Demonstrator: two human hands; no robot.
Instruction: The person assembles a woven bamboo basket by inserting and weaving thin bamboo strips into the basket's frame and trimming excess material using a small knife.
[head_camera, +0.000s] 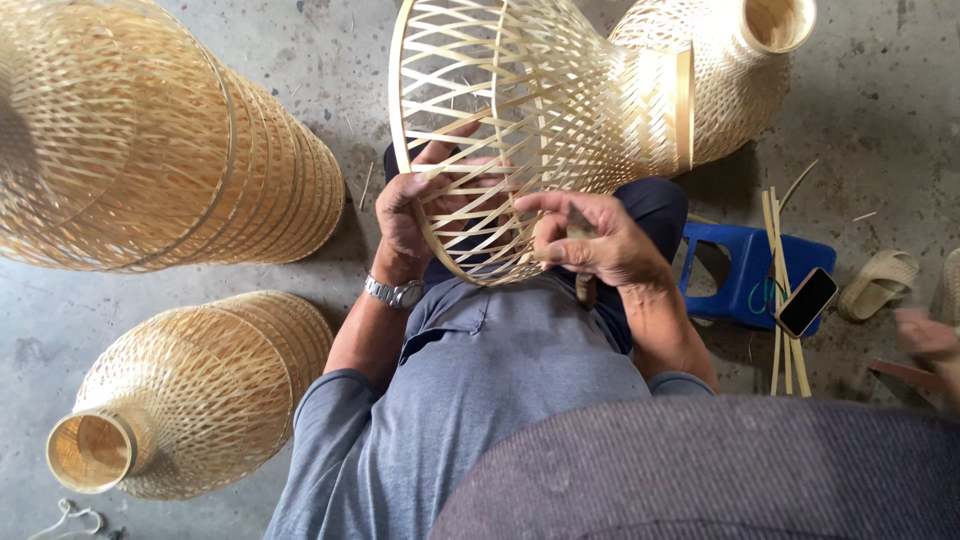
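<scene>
Bamboo is the stuff in hand: a half-woven shade (530, 110) rests on the lap at mid-scene, its open rim gripped by the left hand (415, 215), whose fingers curl closed around the hoop, while the right hand (590, 240) closes on a short tool (583, 290) and presses at the near rim. The thin strips look springy, so a hard push could snap or spring one loose, or the tool could slip toward the left fingers. Finished shades (190, 390) stand left; a blue stool (735, 275) stands right.
</scene>
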